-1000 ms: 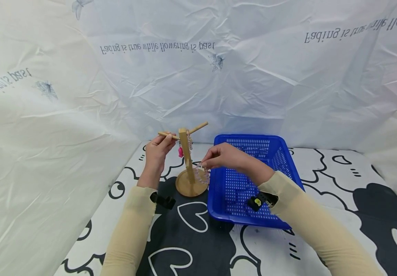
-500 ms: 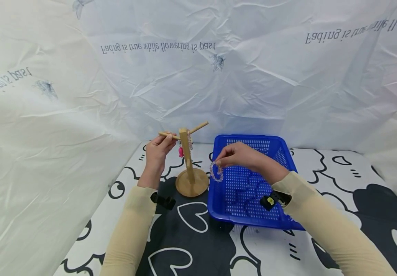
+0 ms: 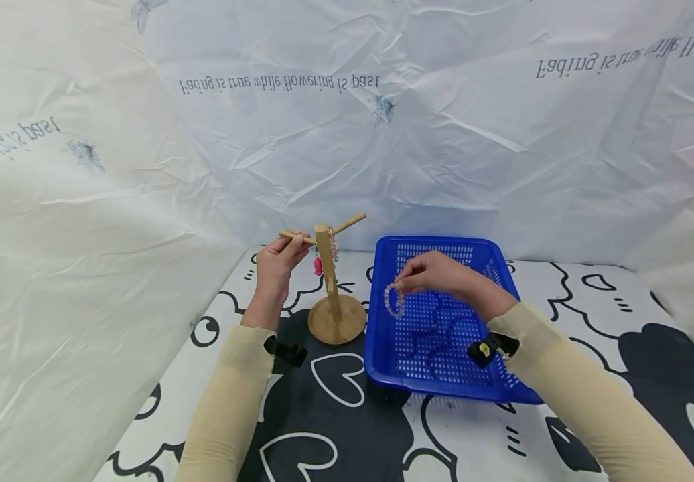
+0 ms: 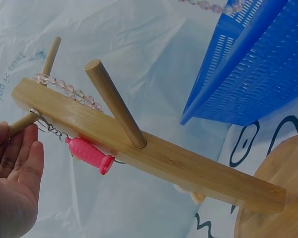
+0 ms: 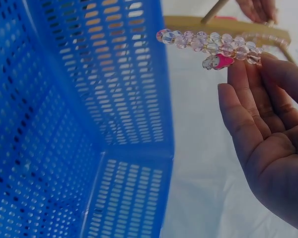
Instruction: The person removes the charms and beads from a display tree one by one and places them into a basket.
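My left hand (image 3: 276, 269) pinches one peg of a wooden stand (image 3: 330, 274) on a round base. From that peg, beside the post, hangs a pink keychain (image 4: 91, 154) on a metal ring and chain. A beaded bracelet (image 4: 69, 91) hangs on the peg across the post. Between thumb and fingers my right hand (image 3: 434, 276) pinches another clear, pinkish beaded bracelet (image 3: 394, 300), which dangles over the left part of the blue basket. A small pink-and-white charm (image 5: 218, 61) shows on this bracelet in the right wrist view.
The blue plastic basket (image 3: 377, 335) with slotted walls stands right of the stand. A cartoon-print cloth (image 3: 329, 415) covers the table. White printed sheeting (image 3: 299, 154) hangs behind and on the left.
My right hand has moved right with the bracelet, away from the stand's post and over the basket. The left hand keeps its hold on the peg.
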Demonstrator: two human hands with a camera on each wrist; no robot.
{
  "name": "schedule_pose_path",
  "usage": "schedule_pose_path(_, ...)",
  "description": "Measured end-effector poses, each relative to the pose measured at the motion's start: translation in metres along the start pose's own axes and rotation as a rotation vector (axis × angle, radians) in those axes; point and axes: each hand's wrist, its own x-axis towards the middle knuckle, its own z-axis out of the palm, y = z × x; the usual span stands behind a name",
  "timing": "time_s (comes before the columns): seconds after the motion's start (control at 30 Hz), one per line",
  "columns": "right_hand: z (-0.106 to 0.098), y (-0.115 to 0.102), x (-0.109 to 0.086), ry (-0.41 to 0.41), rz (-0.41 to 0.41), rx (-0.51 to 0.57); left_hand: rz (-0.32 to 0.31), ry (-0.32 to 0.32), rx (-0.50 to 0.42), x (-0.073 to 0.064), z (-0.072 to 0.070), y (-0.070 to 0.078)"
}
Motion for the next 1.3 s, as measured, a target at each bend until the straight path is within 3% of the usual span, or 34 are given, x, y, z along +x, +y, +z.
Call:
schedule_pose_path(0.57,-0.009,0.033,0.013,0.028,0.082,0.022,0.012,-0.025,-0.003,0.001,-0.002,-0.002)
schedule_pose_path(0.87,-0.008,0.051,0.022,0.025,0.086,0.051,0.013,-0.025,0.004,0.0,-0.002,-0.001)
schedule_pose_path(1.3,-0.003,0.063,0.028,0.017,0.123,0.044,0.01,-0.01,-0.006,0.0,-0.002,-0.002)
